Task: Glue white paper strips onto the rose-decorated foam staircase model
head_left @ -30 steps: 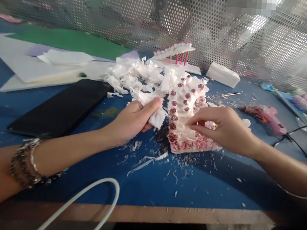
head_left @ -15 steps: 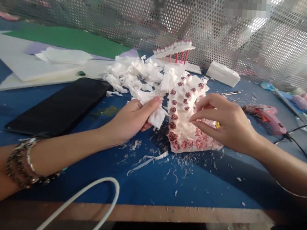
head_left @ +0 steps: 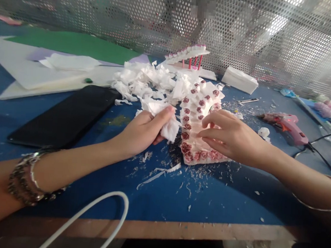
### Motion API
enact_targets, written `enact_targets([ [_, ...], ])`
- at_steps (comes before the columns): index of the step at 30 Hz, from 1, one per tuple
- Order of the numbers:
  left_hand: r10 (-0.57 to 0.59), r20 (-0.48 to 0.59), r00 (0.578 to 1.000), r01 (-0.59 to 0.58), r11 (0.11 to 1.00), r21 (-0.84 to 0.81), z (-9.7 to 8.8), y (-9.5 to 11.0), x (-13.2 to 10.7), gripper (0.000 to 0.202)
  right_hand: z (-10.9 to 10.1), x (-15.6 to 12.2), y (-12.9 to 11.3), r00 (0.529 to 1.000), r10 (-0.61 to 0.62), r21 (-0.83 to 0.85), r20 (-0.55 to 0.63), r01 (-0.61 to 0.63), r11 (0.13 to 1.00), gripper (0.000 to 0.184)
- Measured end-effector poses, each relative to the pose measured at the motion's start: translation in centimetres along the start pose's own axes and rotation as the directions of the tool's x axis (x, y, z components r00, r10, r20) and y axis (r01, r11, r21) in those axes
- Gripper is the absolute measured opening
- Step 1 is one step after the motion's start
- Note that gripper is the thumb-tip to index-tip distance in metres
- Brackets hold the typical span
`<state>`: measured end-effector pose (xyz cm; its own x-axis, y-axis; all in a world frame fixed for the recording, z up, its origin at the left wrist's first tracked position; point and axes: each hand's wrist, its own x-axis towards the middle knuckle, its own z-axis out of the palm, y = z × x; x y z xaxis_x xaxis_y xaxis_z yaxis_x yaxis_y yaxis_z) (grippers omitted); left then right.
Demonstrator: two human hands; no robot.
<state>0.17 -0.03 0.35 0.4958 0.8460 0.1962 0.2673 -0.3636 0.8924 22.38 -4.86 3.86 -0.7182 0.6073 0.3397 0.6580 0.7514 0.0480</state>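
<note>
The left hand (head_left: 142, 132) is closed around a wad of white tissue (head_left: 169, 127), thumb on top and fingers curled beneath, its heel resting on the blue tabletop (head_left: 219, 197). The wad sits just beside the left edge of a white foam piece (head_left: 197, 113) studded with rows of small red and pink paper roses. This piece lies flat in the middle of the tabletop. The right hand (head_left: 229, 138) lies over its right half, fingers loosely stretched with the tips touching the foam; I cannot tell whether they pinch anything. Bracelets (head_left: 28, 178) ring the left wrist.

Behind the foam piece is a heap of torn tissue (head_left: 146, 81), and paper scraps are scattered in front. A black phone (head_left: 66, 115) lies to the left, and a pink glue gun (head_left: 288, 127) lies to the right, well apart from the hand. Farther back stand a small stair-shaped model (head_left: 187, 55), a tissue pack (head_left: 239, 80) and a green sheet (head_left: 74, 44), all before a perforated metal screen (head_left: 105, 10). A white cable (head_left: 102, 210) loops over the near edge.
</note>
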Motion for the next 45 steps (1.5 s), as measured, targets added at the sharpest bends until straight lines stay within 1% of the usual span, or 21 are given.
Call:
enact_targets([
  [2,0.034,0.016,0.999,-0.035,0.998,0.048,0.1,0.4,-0.4,0.053,-0.3,0.0,-0.2,0.999,0.025,0.051,-0.035,-0.023,0.998,0.021],
  [5,0.109,0.021,0.994,-0.110,0.992,0.059,0.7,0.9,-1.0,0.053,-0.7,0.2,-1.3,0.982,0.130,0.165,-0.137,-0.107,0.981,0.024],
  [8,0.205,0.032,0.978,-0.207,0.976,0.070,1.4,1.2,-1.5,0.051,-0.5,0.8,-2.7,0.969,0.224,0.285,-0.107,-0.186,0.940,0.038],
  [9,0.245,0.039,0.969,-0.247,0.966,0.079,1.5,1.2,-1.7,0.051,-0.3,1.0,-3.1,0.966,0.243,0.327,-0.086,-0.203,0.923,0.039],
  [11,0.312,0.078,0.947,-0.319,0.942,0.106,1.7,1.4,-2.0,0.047,0.3,1.4,-3.6,0.963,0.263,0.397,-0.063,-0.217,0.891,0.029],
  [13,0.346,0.116,0.931,-0.360,0.923,0.133,1.7,1.5,-2.1,0.042,0.6,1.6,-3.8,0.962,0.266,0.438,-0.061,-0.214,0.873,0.021],
  [16,0.331,0.170,0.928,-0.356,0.923,0.144,1.6,1.5,-2.1,0.035,0.7,1.6,-3.8,0.967,0.242,0.427,-0.085,-0.184,0.885,0.018],
  [20,0.294,0.196,0.936,-0.312,0.947,0.071,1.5,1.0,-1.9,0.036,0.6,1.2,-3.7,0.967,0.217,0.364,-0.136,-0.155,0.918,0.014],
  [23,0.280,0.196,0.940,-0.292,0.956,0.033,1.6,1.0,-1.8,0.040,0.8,1.1,-3.9,0.968,0.146,0.314,-0.204,-0.076,0.946,0.011],
  [25,0.245,0.195,0.950,-0.255,0.967,0.024,1.5,1.2,-1.6,0.042,0.9,1.0,-4.3,0.966,0.086,0.279,-0.244,-0.015,0.960,0.012],
  [27,0.193,0.101,0.976,-0.198,0.979,0.046,1.2,1.3,-1.4,0.043,0.8,1.0,-4.6,0.968,-0.003,0.258,-0.249,0.069,0.964,0.015],
  [28,0.174,0.020,0.985,-0.175,0.982,0.066,1.0,1.3,-1.3,0.043,0.6,1.0,-4.7,0.970,-0.048,0.259,-0.239,0.111,0.960,0.015],
  [29,0.169,-0.053,0.984,-0.163,0.981,0.102,0.8,1.3,-1.2,0.045,0.2,0.9,-4.7,0.973,-0.074,0.267,-0.219,0.133,0.954,0.015],
  [30,0.187,-0.086,0.979,-0.174,0.975,0.142,0.5,1.2,-1.1,0.046,-0.1,0.8,-4.5,0.979,-0.071,0.279,-0.192,0.123,0.952,0.015],
  [31,0.205,-0.097,0.974,-0.187,0.967,0.171,0.3,1.1,-1.0,0.047,-0.6,0.8,-4.1,0.987,-0.033,0.292,-0.159,0.079,0.953,0.015],
  [32,0.223,-0.090,0.971,-0.203,0.960,0.191,0.2,1.0,-1.0,0.047,-1.0,0.7,-3.5,0.991,0.039,0.299,-0.126,0.000,0.954,0.014],
  [34,0.226,-0.055,0.973,-0.212,0.959,0.185,0.0,0.9,-0.9,0.047,-1.7,0.5,-2.1,0.979,0.195,0.297,-0.064,-0.168,0.940,0.013],
  [36,0.202,-0.025,0.979,-0.195,0.967,0.164,0.1,0.8,-0.9,0.047,-2.0,0.3,-0.8,0.958,0.287,0.289,-0.007,-0.273,0.918,0.012],
  [38,0.196,-0.017,0.980,-0.191,0.967,0.168,0.2,0.8,-0.8,0.046,-1.8,0.2,0.1,0.949,0.311,0.267,0.051,-0.314,0.911,0.012],
  [40,0.214,-0.036,0.976,-0.203,0.961,0.187,0.2,0.7,-0.7,0.046,-1.4,0.1,0.4,0.948,0.302,0.230,0.097,-0.316,0.920,0.012],
  [45,0.186,-0.017,0.982,-0.180,0.966,0.188,0.2,0.5,-0.7,0.047,-0.1,0.4,0.2,0.948,0.305,0.161,0.096,-0.317,0.935,0.008],
])
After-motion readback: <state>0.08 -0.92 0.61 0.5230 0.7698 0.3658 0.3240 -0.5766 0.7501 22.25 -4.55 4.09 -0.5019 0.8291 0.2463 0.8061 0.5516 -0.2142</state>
